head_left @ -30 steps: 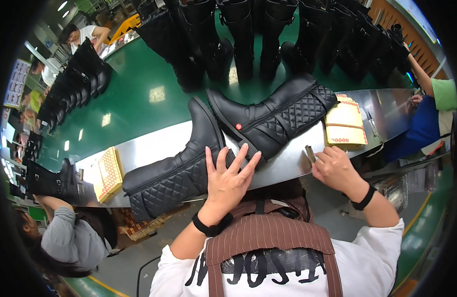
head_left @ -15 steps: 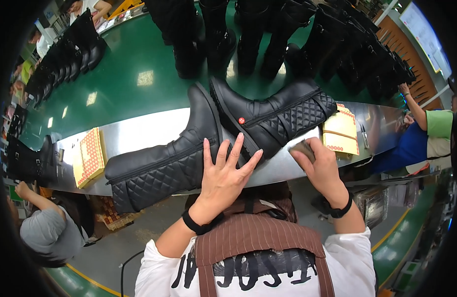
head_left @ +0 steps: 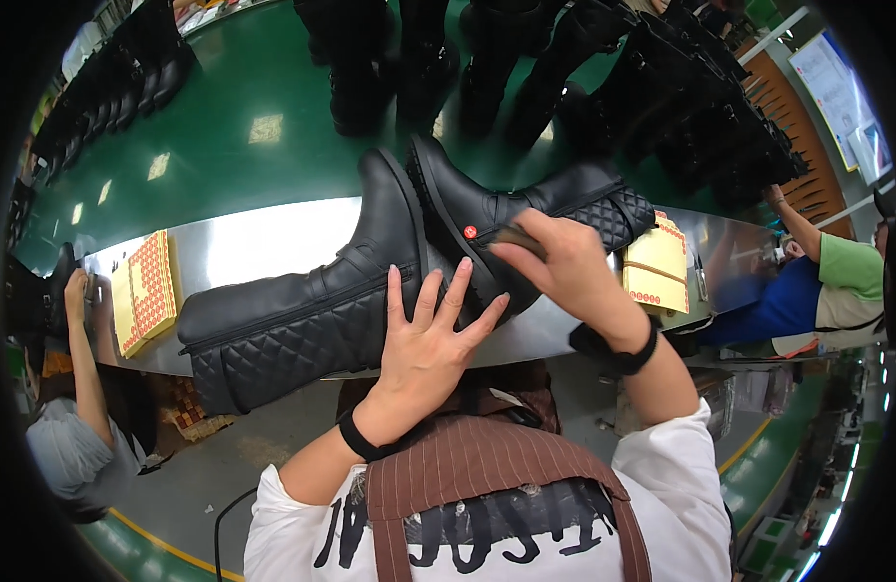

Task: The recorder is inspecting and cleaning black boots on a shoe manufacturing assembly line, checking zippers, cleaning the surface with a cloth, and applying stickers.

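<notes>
Two tall black boots with quilted shafts and side zippers lie on their sides, soles facing each other. My left hand (head_left: 424, 354) is open, fingers spread, across the heel end of the left boot (head_left: 283, 339), with its outer fingertips at the heel of the right boot (head_left: 453, 189). My right hand (head_left: 574, 272) pinches a small brownish-grey block (head_left: 519, 240), its exact kind unclear, over the right boot's ankle. That hand hides part of this boot's shaft. A round red sticker (head_left: 470, 232) is on the right boot, just beside the block.
Stacks of yellow cards with red print, one at the left (head_left: 143, 296) and one at the right (head_left: 656, 264), lie on the metal worktop strip (head_left: 264, 242). Several black boots (head_left: 361, 78) stand beyond on the green surface (head_left: 225, 126). Co-workers are at both sides, one in green (head_left: 850, 267).
My right hand has moved left and away from me with the block, from beside the card stack to over the right boot. My left hand stays spread on the boots.
</notes>
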`<state>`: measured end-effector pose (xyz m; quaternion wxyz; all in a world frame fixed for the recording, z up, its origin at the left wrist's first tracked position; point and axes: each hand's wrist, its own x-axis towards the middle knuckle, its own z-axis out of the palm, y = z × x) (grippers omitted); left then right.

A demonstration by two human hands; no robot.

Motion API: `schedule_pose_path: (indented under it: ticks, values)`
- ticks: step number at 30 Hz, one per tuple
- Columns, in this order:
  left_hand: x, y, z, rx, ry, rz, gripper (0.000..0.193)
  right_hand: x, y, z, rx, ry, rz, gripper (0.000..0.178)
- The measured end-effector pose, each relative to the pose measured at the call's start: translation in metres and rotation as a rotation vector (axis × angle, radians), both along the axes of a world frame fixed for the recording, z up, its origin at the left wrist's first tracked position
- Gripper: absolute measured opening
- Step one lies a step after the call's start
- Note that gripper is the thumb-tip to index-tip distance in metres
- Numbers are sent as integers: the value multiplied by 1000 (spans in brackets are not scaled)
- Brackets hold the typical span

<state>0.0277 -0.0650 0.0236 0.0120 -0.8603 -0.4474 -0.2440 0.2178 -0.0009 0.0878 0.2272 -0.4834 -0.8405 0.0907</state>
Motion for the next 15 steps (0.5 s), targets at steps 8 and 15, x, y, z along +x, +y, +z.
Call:
schedule_pose_path:
  ticks: [8, 15]
  values:
    - [-2, 2, -1, -4, -34, -36, 58, 28, 4, -6, -33, -103, 97, 19]
    - [-4, 1, -1, -14, -33, -46, 59, 12, 11, -1, 66, 140, 173, 21]
